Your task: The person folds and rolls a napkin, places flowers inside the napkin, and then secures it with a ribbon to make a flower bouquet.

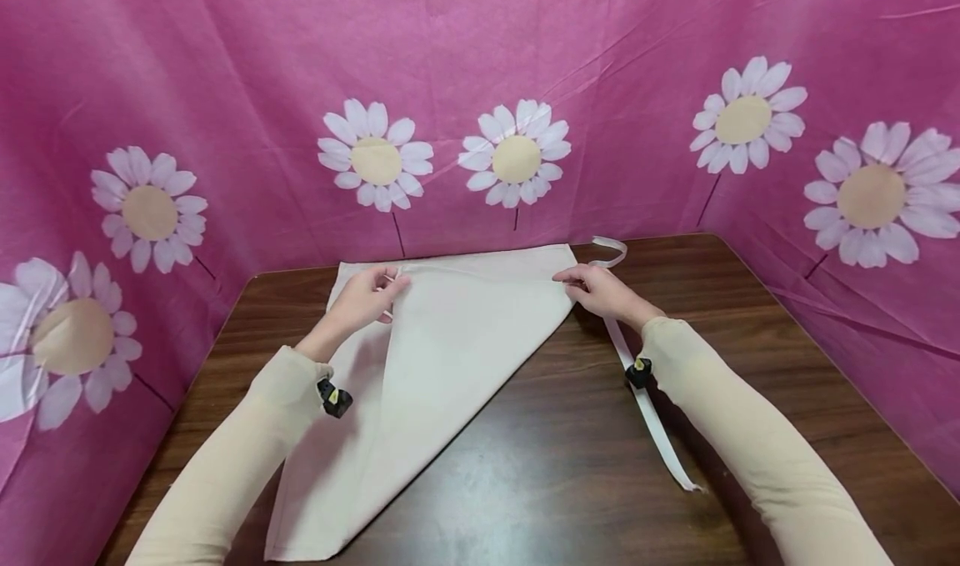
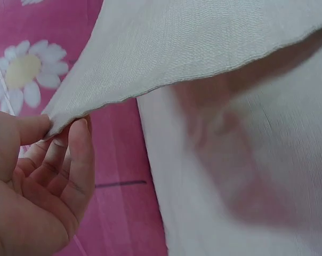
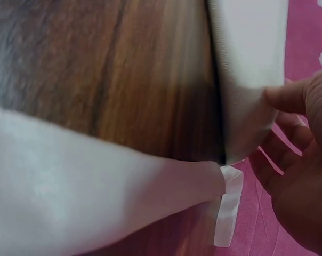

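1. Left wrist view gives the closest look at the left hand (image 2: 41,197): thumb and forefinger pinch a corner of the cloth (image 2: 187,48), the other fingers curling below it.
2. Right wrist view shows the right hand (image 3: 307,184) at the cloth's far right, thumb on top and fingers beneath, pinching its edge.
3. The head view shows the cloth whole on the table (image 1: 525,458), one flap folded over the rest along a slanting edge from far right to near left.
4. Only the left wrist view reveals the gap under the raised flap, with a shadow on the layer below; from the head, the flap hides this.
5. A white strap (image 1: 648,416) lies right of the cloth. The head view shows its frayed near end and curled far end, while the right wrist hides a stretch between. It crosses broadly in front of the right wrist camera, covering part of the table.
6. Cream sleeves (image 1: 750,433) and small black cameras (image 1: 335,399) sit behind the hands.
7. Beyond the table hangs a pink backdrop (image 1: 450,32) printed with daisies (image 1: 375,162).
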The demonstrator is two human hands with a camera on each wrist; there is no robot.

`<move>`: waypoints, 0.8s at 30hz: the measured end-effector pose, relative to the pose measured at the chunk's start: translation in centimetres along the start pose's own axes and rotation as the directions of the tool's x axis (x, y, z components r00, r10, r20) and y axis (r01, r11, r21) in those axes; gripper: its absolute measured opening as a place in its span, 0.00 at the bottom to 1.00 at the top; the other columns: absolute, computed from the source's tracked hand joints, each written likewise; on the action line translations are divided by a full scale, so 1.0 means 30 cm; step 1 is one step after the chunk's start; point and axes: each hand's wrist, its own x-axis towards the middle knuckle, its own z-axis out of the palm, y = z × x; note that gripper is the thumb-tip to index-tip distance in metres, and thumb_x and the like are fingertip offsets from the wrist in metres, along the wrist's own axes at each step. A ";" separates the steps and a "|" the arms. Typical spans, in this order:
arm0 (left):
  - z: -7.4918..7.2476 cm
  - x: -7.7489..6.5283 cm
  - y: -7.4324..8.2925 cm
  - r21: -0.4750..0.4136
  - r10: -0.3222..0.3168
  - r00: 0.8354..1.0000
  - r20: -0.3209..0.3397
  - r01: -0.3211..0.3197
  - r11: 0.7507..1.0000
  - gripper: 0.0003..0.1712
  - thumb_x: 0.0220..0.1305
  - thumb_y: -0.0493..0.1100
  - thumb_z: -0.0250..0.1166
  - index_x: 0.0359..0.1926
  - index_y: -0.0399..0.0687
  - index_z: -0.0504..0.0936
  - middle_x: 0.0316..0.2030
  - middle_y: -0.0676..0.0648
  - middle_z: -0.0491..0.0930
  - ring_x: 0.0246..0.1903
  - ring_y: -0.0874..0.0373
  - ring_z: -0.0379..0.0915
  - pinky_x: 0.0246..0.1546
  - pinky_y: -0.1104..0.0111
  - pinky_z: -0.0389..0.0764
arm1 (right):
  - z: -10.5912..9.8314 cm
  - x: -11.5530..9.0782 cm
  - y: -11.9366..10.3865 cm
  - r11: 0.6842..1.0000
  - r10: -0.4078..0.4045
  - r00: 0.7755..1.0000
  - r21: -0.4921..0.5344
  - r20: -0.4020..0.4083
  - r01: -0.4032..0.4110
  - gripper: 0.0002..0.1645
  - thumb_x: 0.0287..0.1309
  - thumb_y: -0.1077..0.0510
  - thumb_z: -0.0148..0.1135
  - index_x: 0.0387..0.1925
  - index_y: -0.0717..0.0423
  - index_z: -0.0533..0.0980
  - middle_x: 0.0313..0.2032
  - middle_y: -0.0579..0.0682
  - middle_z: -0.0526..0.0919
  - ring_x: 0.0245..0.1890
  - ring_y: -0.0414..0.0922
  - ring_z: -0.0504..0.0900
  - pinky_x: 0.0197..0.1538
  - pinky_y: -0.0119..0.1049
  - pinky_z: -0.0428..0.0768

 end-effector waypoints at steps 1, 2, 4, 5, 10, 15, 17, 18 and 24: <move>-0.009 0.006 -0.011 -0.020 -0.013 1.000 0.010 0.013 1.000 0.19 0.76 0.50 0.60 0.49 0.36 0.75 0.29 0.46 0.75 0.24 0.58 0.75 0.28 0.63 0.85 | 0.000 0.003 0.002 1.000 0.003 1.000 -0.010 -0.004 -0.003 0.18 0.68 0.71 0.55 0.57 0.67 0.79 0.49 0.61 0.84 0.42 0.51 0.77 0.48 0.49 0.76; -0.017 0.013 -0.023 -0.040 -0.023 0.999 0.023 0.024 0.999 0.19 0.76 0.50 0.60 0.49 0.35 0.74 0.30 0.46 0.75 0.25 0.58 0.76 0.29 0.63 0.86 | 0.002 0.006 0.005 1.000 0.005 1.000 -0.019 -0.008 -0.006 0.18 0.68 0.72 0.55 0.57 0.67 0.79 0.49 0.62 0.84 0.43 0.52 0.77 0.49 0.49 0.76; -0.034 0.027 -0.046 -0.078 -0.049 0.997 0.053 0.053 0.996 0.19 0.76 0.49 0.60 0.49 0.35 0.74 0.32 0.46 0.76 0.27 0.58 0.76 0.31 0.61 0.86 | 0.006 0.014 0.008 1.000 0.009 1.000 -0.023 -0.016 -0.009 0.17 0.68 0.72 0.55 0.56 0.67 0.79 0.50 0.62 0.83 0.46 0.52 0.79 0.51 0.50 0.76; -0.042 0.032 -0.057 -0.094 -0.062 0.996 0.070 0.069 0.993 0.19 0.76 0.49 0.60 0.49 0.35 0.73 0.34 0.46 0.76 0.28 0.57 0.77 0.33 0.59 0.86 | 0.008 0.018 0.010 1.000 0.010 1.000 -0.019 -0.019 -0.010 0.17 0.68 0.72 0.55 0.55 0.67 0.80 0.50 0.62 0.83 0.48 0.53 0.79 0.52 0.50 0.77; -0.072 0.051 -0.104 -0.109 -0.122 0.985 0.124 0.136 0.985 0.18 0.76 0.49 0.59 0.51 0.36 0.73 0.40 0.44 0.78 0.33 0.55 0.77 0.40 0.55 0.85 | 0.017 0.041 0.013 0.999 0.031 0.999 0.011 -0.023 -0.031 0.14 0.68 0.70 0.57 0.53 0.65 0.81 0.50 0.61 0.84 0.51 0.54 0.80 0.55 0.51 0.77; -0.099 0.063 -0.144 -0.115 -0.164 0.979 0.120 0.177 0.977 0.19 0.77 0.48 0.58 0.53 0.35 0.72 0.41 0.45 0.76 0.37 0.52 0.78 0.43 0.57 0.84 | 0.014 0.071 0.020 0.999 0.053 0.998 -0.012 -0.016 -0.053 0.14 0.69 0.67 0.59 0.53 0.64 0.82 0.51 0.59 0.84 0.52 0.54 0.80 0.56 0.51 0.76; -0.110 0.070 -0.158 -0.116 -0.176 0.979 0.108 0.188 0.975 0.19 0.77 0.48 0.58 0.53 0.34 0.72 0.39 0.46 0.75 0.36 0.52 0.79 0.43 0.57 0.84 | 0.010 0.084 0.021 0.998 0.062 0.998 -0.022 -0.018 -0.062 0.14 0.69 0.67 0.58 0.53 0.64 0.82 0.51 0.60 0.84 0.53 0.54 0.80 0.57 0.51 0.76; -0.117 0.072 -0.165 -0.114 -0.179 0.978 0.103 0.191 0.975 0.20 0.77 0.48 0.58 0.54 0.34 0.71 0.39 0.46 0.75 0.36 0.53 0.80 0.43 0.57 0.84 | 0.008 0.089 0.021 0.997 0.068 0.998 -0.025 -0.018 -0.068 0.15 0.69 0.67 0.58 0.54 0.64 0.81 0.51 0.60 0.84 0.53 0.55 0.80 0.56 0.52 0.76; -0.148 0.087 -0.193 -0.063 -0.214 0.973 0.087 0.220 0.973 0.22 0.78 0.50 0.56 0.57 0.35 0.71 0.41 0.44 0.75 0.39 0.52 0.81 0.44 0.58 0.83 | 0.011 0.123 0.022 0.993 0.118 0.993 -0.014 -0.008 -0.118 0.16 0.70 0.67 0.56 0.55 0.64 0.81 0.53 0.61 0.84 0.54 0.55 0.80 0.57 0.52 0.76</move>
